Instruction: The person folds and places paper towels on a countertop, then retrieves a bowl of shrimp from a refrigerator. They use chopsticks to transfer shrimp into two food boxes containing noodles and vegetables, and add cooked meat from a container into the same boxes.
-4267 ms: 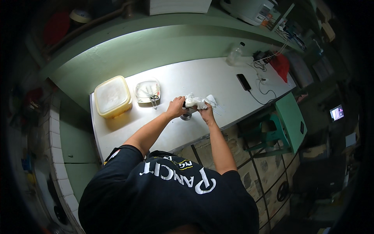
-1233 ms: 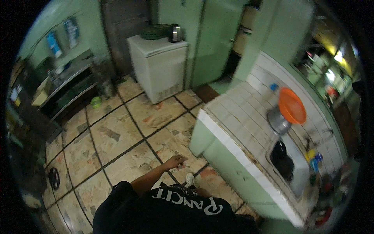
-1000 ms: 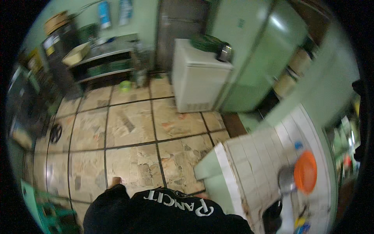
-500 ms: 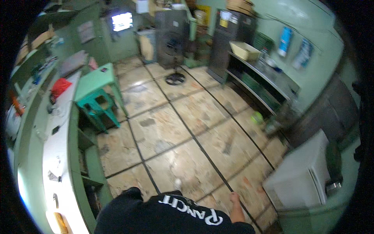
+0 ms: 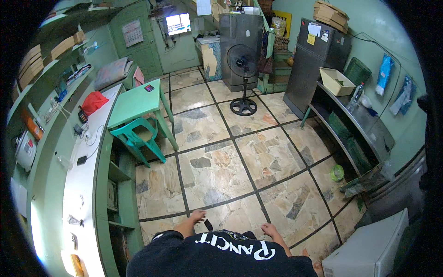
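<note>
My left hand (image 5: 198, 216) is out in front of my black shirt (image 5: 221, 256), above the stone-tiled floor (image 5: 212, 166). Its fingers are loosely apart and nothing shows in them. A short dark strap-like piece (image 5: 208, 225) sticks out beside it; what it belongs to is hidden. On the other side, my right hand (image 5: 268, 229) hangs low in front of my body, its fingers loosely extended with no object visible. Neither hand touches any furniture. Nearest to the left arm is the green shelf unit (image 5: 124, 226); a white chest-like appliance (image 5: 364, 244) stands to the right.
A green table (image 5: 136, 104) with a phone (image 5: 149, 87) and a teal plastic chair (image 5: 140, 134) stand at left, along a white counter (image 5: 85, 184). Ahead is a black stand fan (image 5: 243, 107). Right are a dark fridge (image 5: 309, 69), a metal-topped bench (image 5: 369, 124) and a green bowl (image 5: 337, 173).
My left hand has come into view. The whole room has shifted rightward in the picture and looks sharper. My right hand appears slightly further left.
</note>
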### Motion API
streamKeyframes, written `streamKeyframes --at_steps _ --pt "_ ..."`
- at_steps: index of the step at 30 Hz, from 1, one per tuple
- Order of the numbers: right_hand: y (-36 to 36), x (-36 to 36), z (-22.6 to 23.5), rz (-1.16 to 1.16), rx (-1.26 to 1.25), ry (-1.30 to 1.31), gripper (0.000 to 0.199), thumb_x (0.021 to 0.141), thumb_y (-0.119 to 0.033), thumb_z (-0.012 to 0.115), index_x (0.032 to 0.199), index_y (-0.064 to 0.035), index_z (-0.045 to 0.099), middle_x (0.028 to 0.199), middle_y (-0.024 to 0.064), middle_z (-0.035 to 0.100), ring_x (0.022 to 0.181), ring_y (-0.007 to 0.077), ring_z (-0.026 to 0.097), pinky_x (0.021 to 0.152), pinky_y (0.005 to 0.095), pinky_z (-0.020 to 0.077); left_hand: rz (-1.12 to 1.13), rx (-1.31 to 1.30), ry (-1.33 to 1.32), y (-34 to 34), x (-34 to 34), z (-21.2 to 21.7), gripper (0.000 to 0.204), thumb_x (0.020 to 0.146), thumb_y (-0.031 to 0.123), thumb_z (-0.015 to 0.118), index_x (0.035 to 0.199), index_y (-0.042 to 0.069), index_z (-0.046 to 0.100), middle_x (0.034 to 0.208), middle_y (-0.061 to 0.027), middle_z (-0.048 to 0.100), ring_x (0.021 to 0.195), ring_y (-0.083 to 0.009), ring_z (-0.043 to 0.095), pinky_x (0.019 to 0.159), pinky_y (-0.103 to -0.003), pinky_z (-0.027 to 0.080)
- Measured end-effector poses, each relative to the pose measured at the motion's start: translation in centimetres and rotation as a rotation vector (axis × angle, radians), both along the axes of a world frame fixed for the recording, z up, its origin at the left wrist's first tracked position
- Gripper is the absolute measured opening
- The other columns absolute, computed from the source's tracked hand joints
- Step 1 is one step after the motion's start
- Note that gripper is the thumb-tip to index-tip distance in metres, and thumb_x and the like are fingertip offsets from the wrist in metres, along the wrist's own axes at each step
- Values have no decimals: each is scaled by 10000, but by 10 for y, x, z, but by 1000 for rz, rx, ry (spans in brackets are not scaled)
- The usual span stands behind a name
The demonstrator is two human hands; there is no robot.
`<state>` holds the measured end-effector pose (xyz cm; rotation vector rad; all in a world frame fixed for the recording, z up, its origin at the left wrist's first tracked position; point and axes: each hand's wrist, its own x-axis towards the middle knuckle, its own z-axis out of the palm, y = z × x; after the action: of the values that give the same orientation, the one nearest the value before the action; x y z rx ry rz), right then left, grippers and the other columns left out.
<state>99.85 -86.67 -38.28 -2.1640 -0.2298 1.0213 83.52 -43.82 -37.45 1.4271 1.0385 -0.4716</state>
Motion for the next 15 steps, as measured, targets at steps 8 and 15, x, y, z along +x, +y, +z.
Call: streamKeyframes --at_steps 8,15 --pt "-107 145 -34 92 -445 88 285 812 -293 585 911 -47 688 765 138 657 708 276 633 676 406 513 -494 143 -251 5 162 -66 366 833 372 634 1090 115 683 879 -36 693 682 -154 640 544 -326 485" --pt "-128 514 -24 -134 -342 -998 274 906 -266 515 935 -24 641 844 199 658 802 328 651 708 440 502 300 1446 -235 208 362 124 335 887 330 526 775 63 694 727 -146 649 699 -279 640 641 -412 475"
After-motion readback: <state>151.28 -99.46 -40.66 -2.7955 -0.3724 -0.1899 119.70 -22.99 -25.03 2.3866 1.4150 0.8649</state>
